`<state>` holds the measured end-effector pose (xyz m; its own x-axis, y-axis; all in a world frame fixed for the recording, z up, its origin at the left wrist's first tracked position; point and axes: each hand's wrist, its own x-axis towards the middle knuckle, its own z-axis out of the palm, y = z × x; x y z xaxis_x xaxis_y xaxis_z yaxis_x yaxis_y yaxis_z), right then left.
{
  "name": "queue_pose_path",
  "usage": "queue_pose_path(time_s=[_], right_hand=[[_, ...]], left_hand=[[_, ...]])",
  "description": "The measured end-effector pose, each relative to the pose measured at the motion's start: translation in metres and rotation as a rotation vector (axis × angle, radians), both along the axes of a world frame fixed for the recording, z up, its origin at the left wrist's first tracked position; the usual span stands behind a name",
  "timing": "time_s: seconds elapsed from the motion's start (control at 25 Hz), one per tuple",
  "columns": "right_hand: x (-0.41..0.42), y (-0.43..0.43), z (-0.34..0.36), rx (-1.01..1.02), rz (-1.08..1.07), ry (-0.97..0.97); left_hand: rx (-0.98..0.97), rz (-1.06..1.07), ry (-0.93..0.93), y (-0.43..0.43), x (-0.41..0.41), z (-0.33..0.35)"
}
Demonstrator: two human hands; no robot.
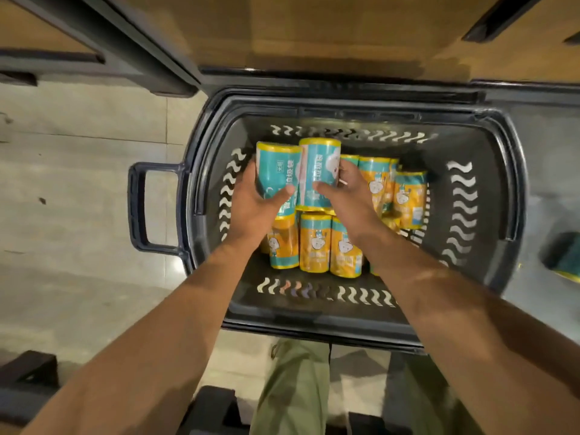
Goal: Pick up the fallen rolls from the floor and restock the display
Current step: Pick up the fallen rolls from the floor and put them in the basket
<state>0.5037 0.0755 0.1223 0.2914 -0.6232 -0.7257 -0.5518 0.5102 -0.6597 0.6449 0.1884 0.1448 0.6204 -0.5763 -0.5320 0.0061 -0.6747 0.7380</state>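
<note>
Person stands over a dark plastic basket (314, 324), both bare arms reaching down into it. L hand (251, 205) grips a teal roll (276, 171), thumb across the front, fingers curled round the far side. R hand (348, 196) grips a second teal roll (320, 171) the same way, thumb on the lower front. The 2 teal rolls touch side by side, roughly upright, at approx 11 o'clock inside the basket, and they overlap the packs behind them. Below the hands, at 6 o'clock on the basket bottom, a row of orange rolls (315, 243) stands packed tight, yellow rims and teal bands, w/ a cartoon figure on each. More orange rolls (408, 196) sit at 2 to 3 o'clock, just beside the R hand and partly hidden by the wrist; can't count them exactly. Basket walls have wavy slots, and a loop handle (138, 208) sticks out at 9 o'clock over the pale tiled floor (78, 183). Outside the basket at 3 o'clock, right at the edge of view, one more roll (565, 255) lies on the floor, dark teal w/ a yellow rim and too blurred to read. At 12 o'clock is a wood shelf unit (345, 32) w/ dark frame bars, close against the basket's far rim. At 6 o'clock, green trousers (292, 387) show between the forearms.
</note>
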Motion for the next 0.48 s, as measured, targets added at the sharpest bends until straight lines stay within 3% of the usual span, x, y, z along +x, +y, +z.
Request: queue_pose_path(time_s=[0.08,0.28,0.48], right_hand=[[-0.01,0.003,-0.003,-0.054,0.074,0.012],[-0.014,-0.011,-0.012,-0.07,0.12,0.073],[-0.032,-0.011,0.002,-0.107,0.179,0.112]], left_hand=[[-0.011,-0.001,-0.004,0.007,-0.003,0.004],[0.139,-0.124,-0.386,-0.025,0.001,-0.004],[0.183,-0.081,-0.317,-0.025,-0.013,-0.012]])
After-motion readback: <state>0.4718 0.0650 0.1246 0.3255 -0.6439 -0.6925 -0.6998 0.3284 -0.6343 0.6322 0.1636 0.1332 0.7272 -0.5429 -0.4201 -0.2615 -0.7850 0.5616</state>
